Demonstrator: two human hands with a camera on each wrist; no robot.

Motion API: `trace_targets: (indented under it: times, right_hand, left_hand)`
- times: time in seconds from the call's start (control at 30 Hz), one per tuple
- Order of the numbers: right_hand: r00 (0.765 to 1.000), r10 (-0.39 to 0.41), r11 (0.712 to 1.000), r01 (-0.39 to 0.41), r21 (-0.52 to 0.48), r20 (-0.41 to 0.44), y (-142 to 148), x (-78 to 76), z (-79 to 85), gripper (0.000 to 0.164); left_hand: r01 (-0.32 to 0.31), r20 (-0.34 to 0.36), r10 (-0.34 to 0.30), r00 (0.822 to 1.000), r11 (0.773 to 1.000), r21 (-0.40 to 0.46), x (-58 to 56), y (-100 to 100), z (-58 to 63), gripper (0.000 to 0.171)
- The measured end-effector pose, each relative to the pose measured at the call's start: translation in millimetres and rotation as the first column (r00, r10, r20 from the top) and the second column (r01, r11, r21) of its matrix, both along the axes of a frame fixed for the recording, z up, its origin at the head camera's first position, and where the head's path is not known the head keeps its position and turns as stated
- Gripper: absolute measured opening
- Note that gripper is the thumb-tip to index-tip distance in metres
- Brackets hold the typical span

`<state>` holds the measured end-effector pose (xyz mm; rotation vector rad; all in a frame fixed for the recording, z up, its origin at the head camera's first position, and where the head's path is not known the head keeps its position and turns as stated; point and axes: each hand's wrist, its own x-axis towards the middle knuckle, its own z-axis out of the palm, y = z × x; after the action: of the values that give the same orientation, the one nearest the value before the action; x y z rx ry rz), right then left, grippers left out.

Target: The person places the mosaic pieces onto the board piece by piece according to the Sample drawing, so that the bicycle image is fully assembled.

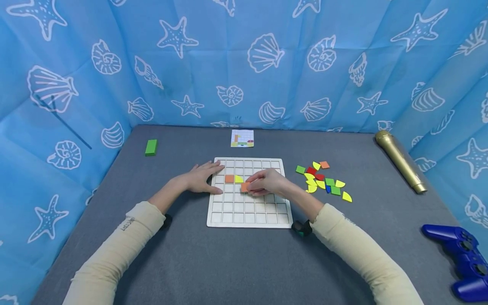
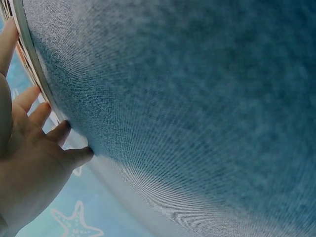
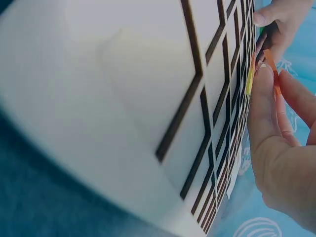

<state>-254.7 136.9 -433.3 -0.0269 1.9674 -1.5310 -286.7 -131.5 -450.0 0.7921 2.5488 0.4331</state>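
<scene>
A white grid board (image 1: 249, 217) lies on the grey table. My left hand (image 1: 201, 177) rests at its left edge with fingers spread; the left wrist view shows those fingertips (image 2: 59, 132) along the board's side. Over the middle of the grid, my right hand (image 1: 268, 182) pinches an orange square tile (image 1: 245, 187) between thumb and fingers. In the right wrist view this orange tile (image 3: 272, 71) is tilted on edge. An orange square (image 1: 229, 178) and a yellow quarter-round tile (image 1: 238, 178) sit side by side in the grid, just left of the pinched tile.
Loose green, red, yellow, blue and orange tiles (image 1: 329, 181) lie right of the board. A small pattern card (image 1: 242, 138) is behind it. A green block (image 1: 151, 147) stands at back left. A gold microphone (image 1: 400, 161) and a blue game controller (image 1: 459, 258) lie at right.
</scene>
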Motion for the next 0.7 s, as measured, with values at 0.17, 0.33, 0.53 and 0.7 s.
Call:
trace_targets:
  times: [0.17,0.33,0.53,0.7]
  right_hand:
    - [1.0,-0.004,1.0,0.004,0.009,-0.011,-8,0.8,-3.5,0.021]
    - [0.999,-0.034,0.999,0.034,-0.006,-0.005,-17,0.9,-6.6,0.02]
    - [0.999,-0.049,0.999,0.049,-0.004,-0.004,-26,0.9,-10.3,0.018]
    - [0.998,-0.068,0.998,0.068,-0.006,-0.014,-31,2.2,-12.1,0.015]
  left_hand:
    - [0.004,0.003,-0.004,1.0,1.0,-0.001,0.4,0,1.4,0.09]
    - [0.0,0.006,0.0,1.0,1.0,-0.008,1.4,1,2.4,0.089]
    - [-0.012,0.011,0.012,1.0,1.0,-0.004,2.3,2,2.2,0.089]
    - [-0.011,0.003,0.011,1.0,1.0,-0.014,2.0,2,0.7,0.088]
